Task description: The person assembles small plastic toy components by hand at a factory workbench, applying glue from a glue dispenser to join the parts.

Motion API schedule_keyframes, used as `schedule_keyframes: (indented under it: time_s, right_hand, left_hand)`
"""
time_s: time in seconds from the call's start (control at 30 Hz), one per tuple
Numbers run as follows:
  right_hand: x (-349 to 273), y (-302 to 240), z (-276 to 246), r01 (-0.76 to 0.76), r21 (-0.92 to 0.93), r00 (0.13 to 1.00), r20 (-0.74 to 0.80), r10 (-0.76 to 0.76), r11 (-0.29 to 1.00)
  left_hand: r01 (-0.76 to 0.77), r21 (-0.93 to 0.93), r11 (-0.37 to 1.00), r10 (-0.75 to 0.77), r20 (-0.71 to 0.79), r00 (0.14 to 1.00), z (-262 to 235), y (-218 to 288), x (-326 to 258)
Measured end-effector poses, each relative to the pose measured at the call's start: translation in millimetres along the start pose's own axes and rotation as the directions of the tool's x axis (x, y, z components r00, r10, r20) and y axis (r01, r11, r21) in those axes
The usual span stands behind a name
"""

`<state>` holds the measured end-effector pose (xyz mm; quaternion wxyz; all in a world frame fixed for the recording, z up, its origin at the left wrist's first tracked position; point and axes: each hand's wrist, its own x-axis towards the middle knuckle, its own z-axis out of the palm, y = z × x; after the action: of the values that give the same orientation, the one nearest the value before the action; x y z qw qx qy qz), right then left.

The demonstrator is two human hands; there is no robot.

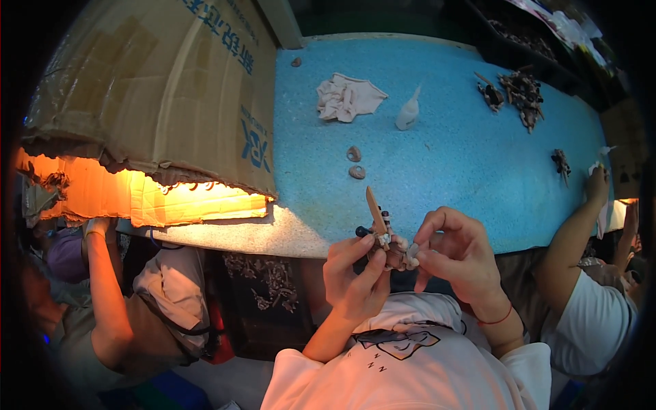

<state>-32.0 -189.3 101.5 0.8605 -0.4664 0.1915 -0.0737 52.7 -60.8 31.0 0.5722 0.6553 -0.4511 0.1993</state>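
Note:
A small brown and black figurine (395, 258) with a long tan blade pointing up is held over the table's near edge. My left hand (355, 280) grips it from the left, thumb and fingers closed round its lower part. My right hand (465, 256) is at the figurine's right side, thumb and forefinger pinched together on a small pale piece (412, 253) against it. Whether that piece is joined to the figurine I cannot tell. Two small brown ring-like pieces (355, 162) lie on the table just beyond the figurine.
On the blue tabletop (451, 171) are a crumpled pale cloth (348, 98), a white nozzle bottle (408, 113) and dark figurines (523, 96). A large cardboard box (157, 89), lit inside, stands left. A black tray (266, 328) holds several parts. Co-workers' arms (570, 219) flank me.

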Motion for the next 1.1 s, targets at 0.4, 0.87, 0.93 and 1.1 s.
schedule_keyframes:
  time_s: [0.4,0.87,0.93,1.1]
  right_hand:
    - [-3.6,4.4,2.5,0.088,-0.092,0.995,-0.037,-0.091,0.992]
    - [-12.7,9.9,2.7,0.167,-0.165,0.981,-0.067,-0.18,0.972]
    - [-14.2,11.4,3.2,0.215,-0.174,0.973,-0.042,-0.226,0.961]
    - [-18.0,12.0,3.7,0.262,-0.224,0.961,-0.026,-0.274,0.939]
  left_hand:
    - [0.074,-0.062,0.995,-0.075,-0.016,0.997,3.8,9.4,-1.0]
    - [0.483,-0.588,0.648,-0.437,0.232,0.869,-5.2,30.0,6.1]
    - [0.469,-0.561,0.682,-0.424,0.219,0.879,-7.1,30.1,7.4]
    - [0.44,-0.474,0.763,-0.399,0.19,0.897,-6.6,34.3,10.6]
